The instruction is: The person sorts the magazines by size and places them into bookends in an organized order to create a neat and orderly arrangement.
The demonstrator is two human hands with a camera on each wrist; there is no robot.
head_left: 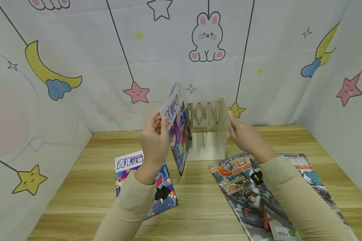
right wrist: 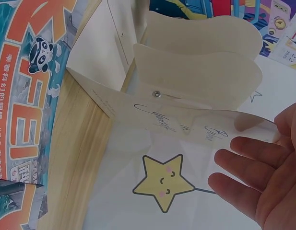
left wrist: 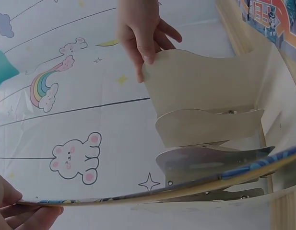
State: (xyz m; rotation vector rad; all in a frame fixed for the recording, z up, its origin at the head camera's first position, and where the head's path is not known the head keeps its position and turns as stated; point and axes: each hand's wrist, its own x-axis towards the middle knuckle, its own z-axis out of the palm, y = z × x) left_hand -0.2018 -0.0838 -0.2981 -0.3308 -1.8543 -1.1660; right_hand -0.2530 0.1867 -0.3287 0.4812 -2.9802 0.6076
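Note:
Beside the left end of a cream expandable book rack (head_left: 205,150), my left hand (head_left: 154,139) pinches the edge of a magazine (head_left: 178,129) with a purple, colourful cover. The magazine stands upright and tilted, its lower part at the rack's left side. My right hand (head_left: 244,135) holds the upper corner of the rack's right end plate (head_left: 224,117) between thumb and fingers. Seen from the right wrist, dark script lettering runs along that end plate (right wrist: 186,125), and the other fingers spread outside it. Wavy-topped dividers (left wrist: 210,125) stand between the rack's ends.
Another purple magazine (head_left: 164,197) lies under my left forearm. On the right, a magazine with orange lettering (head_left: 238,187) overlaps a further one (head_left: 312,177), partly hidden by my right sleeve. A white cartoon-printed cloth (head_left: 169,60) hangs behind the wooden table (head_left: 90,187).

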